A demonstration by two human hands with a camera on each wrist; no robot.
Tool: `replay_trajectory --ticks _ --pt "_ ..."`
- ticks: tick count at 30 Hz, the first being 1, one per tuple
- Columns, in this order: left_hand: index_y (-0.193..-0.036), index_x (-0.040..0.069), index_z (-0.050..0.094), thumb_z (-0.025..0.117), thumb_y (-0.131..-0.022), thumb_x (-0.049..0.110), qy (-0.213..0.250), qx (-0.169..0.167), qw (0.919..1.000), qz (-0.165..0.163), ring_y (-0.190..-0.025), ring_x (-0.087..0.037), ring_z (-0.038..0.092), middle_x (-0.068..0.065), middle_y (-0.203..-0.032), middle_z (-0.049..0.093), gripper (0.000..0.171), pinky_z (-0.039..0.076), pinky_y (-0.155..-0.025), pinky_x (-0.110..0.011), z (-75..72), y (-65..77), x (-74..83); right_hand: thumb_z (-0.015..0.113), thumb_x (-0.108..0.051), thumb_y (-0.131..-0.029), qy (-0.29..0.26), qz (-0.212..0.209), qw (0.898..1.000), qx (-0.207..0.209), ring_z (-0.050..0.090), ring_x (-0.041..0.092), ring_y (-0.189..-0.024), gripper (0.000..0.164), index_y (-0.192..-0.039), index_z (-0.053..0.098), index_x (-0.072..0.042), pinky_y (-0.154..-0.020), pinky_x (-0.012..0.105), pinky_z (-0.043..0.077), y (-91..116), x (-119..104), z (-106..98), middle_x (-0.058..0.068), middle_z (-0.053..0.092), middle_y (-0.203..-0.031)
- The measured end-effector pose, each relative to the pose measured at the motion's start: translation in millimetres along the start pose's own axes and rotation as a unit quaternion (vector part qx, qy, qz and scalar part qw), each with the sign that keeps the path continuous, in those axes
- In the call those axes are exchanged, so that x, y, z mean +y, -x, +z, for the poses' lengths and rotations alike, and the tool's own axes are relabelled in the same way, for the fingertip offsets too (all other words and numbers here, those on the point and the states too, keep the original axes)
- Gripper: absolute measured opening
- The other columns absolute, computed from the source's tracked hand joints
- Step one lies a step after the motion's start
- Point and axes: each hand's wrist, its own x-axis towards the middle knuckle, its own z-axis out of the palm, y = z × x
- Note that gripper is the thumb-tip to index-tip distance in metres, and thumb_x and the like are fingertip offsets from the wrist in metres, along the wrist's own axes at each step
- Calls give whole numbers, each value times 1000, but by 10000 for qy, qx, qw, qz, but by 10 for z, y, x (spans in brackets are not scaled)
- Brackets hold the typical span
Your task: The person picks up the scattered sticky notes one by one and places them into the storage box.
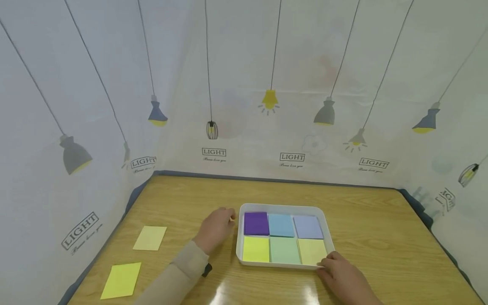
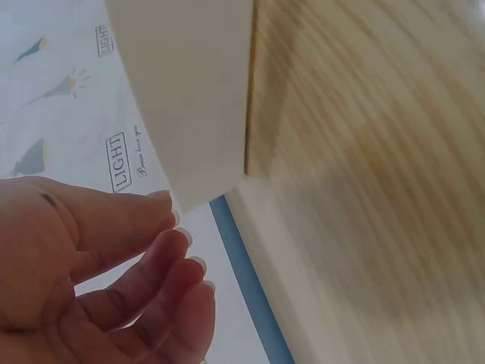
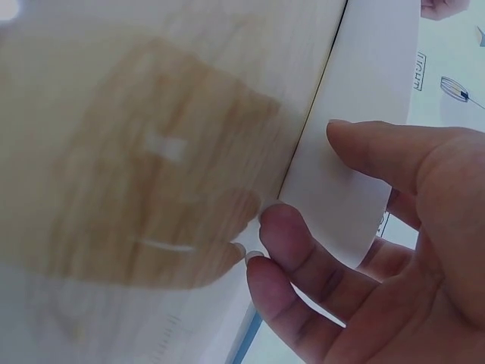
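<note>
A shallow white tray lies on the wooden table, holding square sticky note pads in two rows. The back row has a purple pad, a blue pad and a lavender pad. In front are a yellow pad, a green pad and a pale yellow pad. My right hand grips the tray's front right corner, thumb against its outer wall in the right wrist view. Just left of the tray, my left hand has loosely bent fingers close to its wall, holding nothing.
On the table's left side lie a pale yellow sticky note and, nearer the front, a bright yellow one. A white sheet printed with hanging lamps walls the table at the back and both sides.
</note>
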Motion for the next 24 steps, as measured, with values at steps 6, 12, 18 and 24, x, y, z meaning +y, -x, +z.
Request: replay_trajectory --ticks 6,12,18,24 --pt "-97 11 64 63 -85 17 -88 -153 9995 -278 -71 -13 52 -2 -83 61 13 48 -58 -29 -10 46 -106 69 -28 -78 43 44 10000 -34 48 3 -68 5 -83 68 -27 -59 29 47 -5 2 5 -9 52 -82" --pt "-96 11 63 63 -85 20 -73 -212 9987 -457 -67 -11 50 0 -79 58 14 47 -55 -28 -38 98 -214 70 -28 -78 65 -16 10000 19 48 3 -68 6 -83 69 -26 -59 29 47 -2 -12 -2 -9 53 -82" --pt "-98 12 63 63 -85 22 -150 -269 9977 -605 -67 -10 51 1 -81 59 16 47 -53 -28 -58 145 -309 69 -28 -78 16 17 10000 -25 47 2 -68 6 -84 69 -26 -59 28 47 -10 -4 -2 -10 52 -81" --pt "-98 12 63 63 -85 20 -213 -157 9974 -673 -67 -11 51 0 -82 60 16 48 -53 -29 -111 176 -412 69 -28 -78 44 29 10000 -61 49 4 -69 6 -84 69 -26 -60 29 48 -20 12 13 -9 53 -82"
